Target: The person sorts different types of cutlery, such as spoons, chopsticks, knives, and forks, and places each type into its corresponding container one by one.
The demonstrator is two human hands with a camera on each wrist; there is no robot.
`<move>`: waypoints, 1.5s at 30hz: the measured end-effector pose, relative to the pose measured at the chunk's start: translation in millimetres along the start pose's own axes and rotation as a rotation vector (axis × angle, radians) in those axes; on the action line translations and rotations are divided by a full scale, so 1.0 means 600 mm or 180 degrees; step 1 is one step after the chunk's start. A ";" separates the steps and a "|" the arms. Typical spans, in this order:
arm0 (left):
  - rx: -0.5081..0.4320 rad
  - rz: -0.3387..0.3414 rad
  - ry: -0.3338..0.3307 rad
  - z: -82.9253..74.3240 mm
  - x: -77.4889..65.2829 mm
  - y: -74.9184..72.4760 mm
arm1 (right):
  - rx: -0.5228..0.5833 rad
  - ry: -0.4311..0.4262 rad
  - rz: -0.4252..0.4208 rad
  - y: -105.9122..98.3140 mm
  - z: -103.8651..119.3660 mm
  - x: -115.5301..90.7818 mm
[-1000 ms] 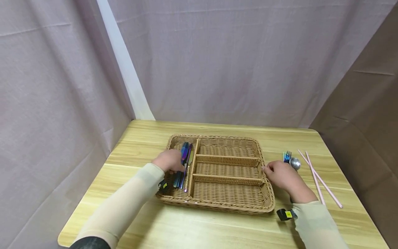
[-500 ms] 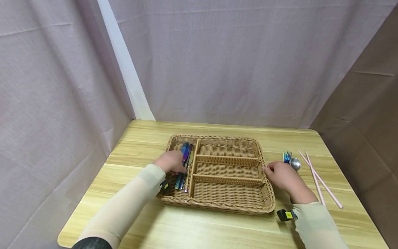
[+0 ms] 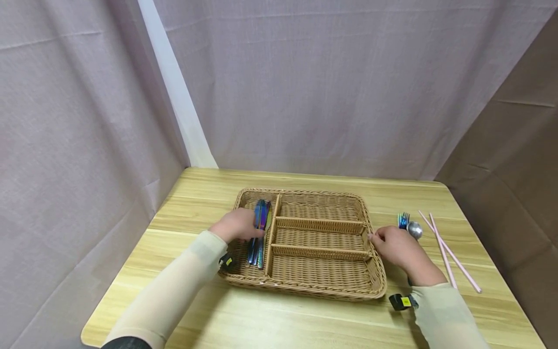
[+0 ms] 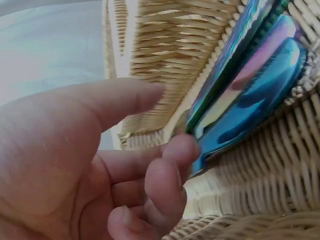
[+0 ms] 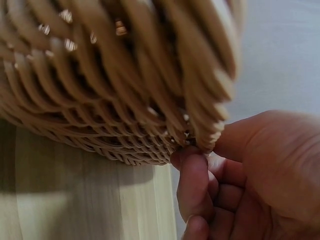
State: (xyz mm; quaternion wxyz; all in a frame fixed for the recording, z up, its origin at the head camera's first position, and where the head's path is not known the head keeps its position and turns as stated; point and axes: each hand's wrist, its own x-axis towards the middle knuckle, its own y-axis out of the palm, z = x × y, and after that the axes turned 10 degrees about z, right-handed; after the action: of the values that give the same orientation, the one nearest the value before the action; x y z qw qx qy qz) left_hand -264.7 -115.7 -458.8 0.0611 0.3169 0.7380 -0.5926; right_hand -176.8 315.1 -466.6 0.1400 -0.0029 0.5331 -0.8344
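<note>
The wicker basket (image 3: 322,291) has a long compartment on the left and three crosswise ones on the right. Several iridescent table knives (image 3: 261,211) lie lengthwise together in that left compartment. Over them is my left hand (image 3: 235,226), partly covering their middles. In the left wrist view, a fingertip touches the edge of the blue knife blade (image 4: 250,110), while the thumb stands apart with nothing pinched. My right hand (image 3: 395,246) pinches the basket's right rim between thumb and fingers; the right wrist view shows the woven rim (image 5: 210,115) between them.
Right of the basket lie iridescent forks (image 3: 403,220) and a round silver spoon (image 3: 414,230), partly hidden behind the right hand. Two pink chopsticks (image 3: 451,257) cross farther right. The wooden table (image 3: 209,310) is enclosed by grey curtains (image 3: 331,97).
The knives have shifted closer together toward the divider under my left hand, which has drawn slightly left and its fingers loosened. The right hand has stayed at the rim.
</note>
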 end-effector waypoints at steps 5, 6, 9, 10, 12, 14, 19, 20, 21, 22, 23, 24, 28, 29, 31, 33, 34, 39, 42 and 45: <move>-0.0134 -0.0464 0.0106 0.015 -0.009 -0.013 | -0.0006 0.0007 0.0003 0.000 0.003 -0.001; -0.0177 -0.0582 0.0103 0.019 -0.012 -0.016 | -0.0006 0.0009 0.0001 0.000 0.003 -0.002; -0.0340 -0.0916 0.0037 0.035 -0.019 -0.019 | -0.0016 -0.0004 -0.0004 0.000 0.004 -0.003; -0.0385 -0.1001 0.0003 0.041 -0.021 -0.019 | -0.0023 -0.0007 -0.0006 0.001 0.004 -0.003; -0.0481 -0.1124 -0.0050 0.054 -0.024 -0.017 | -0.0048 -0.0031 -0.0019 0.002 0.003 -0.002; -0.0562 -0.1173 -0.0104 0.066 -0.026 -0.015 | -0.0080 -0.0039 -0.0031 0.003 0.002 -0.001; -0.0643 -0.1066 -0.0234 0.091 -0.030 -0.009 | -0.0070 -0.0032 -0.0032 0.004 -0.001 0.000; -0.0645 -0.1013 -0.0255 0.095 -0.031 -0.009 | -0.0048 -0.0042 -0.0036 0.005 -0.003 0.000; -0.0650 -0.0954 -0.0269 0.098 -0.032 -0.007 | -0.0020 -0.0080 -0.0053 0.006 -0.007 0.000; -0.0658 -0.0895 -0.0276 0.101 -0.031 -0.006 | 0.0012 -0.0102 -0.0060 0.007 -0.011 0.001; -0.0683 -0.0837 -0.0266 0.104 -0.031 -0.005 | 0.0036 -0.0124 -0.0068 0.008 -0.016 0.002; -0.0719 -0.0781 -0.0254 0.106 -0.031 -0.004 | 0.0058 -0.0205 -0.0124 0.014 -0.027 0.006; -0.1004 -0.0624 -0.0166 0.110 -0.026 0.005 | 0.0093 -0.0223 -0.0118 0.015 -0.033 0.008; -0.1115 -0.0586 -0.0148 0.111 -0.026 0.007 | 0.0080 -0.0204 -0.0104 0.014 -0.030 0.008; -0.1326 -0.0512 -0.0112 0.111 -0.024 0.013 | 0.0058 -0.0092 -0.0028 0.007 -0.013 0.003; -0.1527 -0.0422 -0.0079 0.112 -0.022 0.018 | 0.0010 -0.0038 0.0004 0.004 -0.005 0.002; -0.1581 -0.0389 -0.0053 0.112 -0.022 0.020 | -0.0014 -0.0001 0.0017 0.003 -0.001 0.001; -0.1594 -0.0261 0.0089 0.114 -0.015 0.023 | -0.0088 0.0024 0.0031 0.000 0.003 0.001; -0.1539 -0.0236 0.0127 0.114 -0.011 0.021 | -0.0076 0.0018 0.0038 -0.003 0.006 0.000; -0.1461 -0.0191 0.0173 0.115 -0.008 0.017 | -0.0059 0.0020 0.0045 -0.004 0.007 -0.001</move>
State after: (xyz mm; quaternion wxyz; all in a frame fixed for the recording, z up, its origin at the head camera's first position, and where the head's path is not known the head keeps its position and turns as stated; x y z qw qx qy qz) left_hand -275.1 -179.5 -485.4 0.0941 0.2885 0.8639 -0.4021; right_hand -176.3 312.5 -462.4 0.1442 0.0022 0.5413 -0.8284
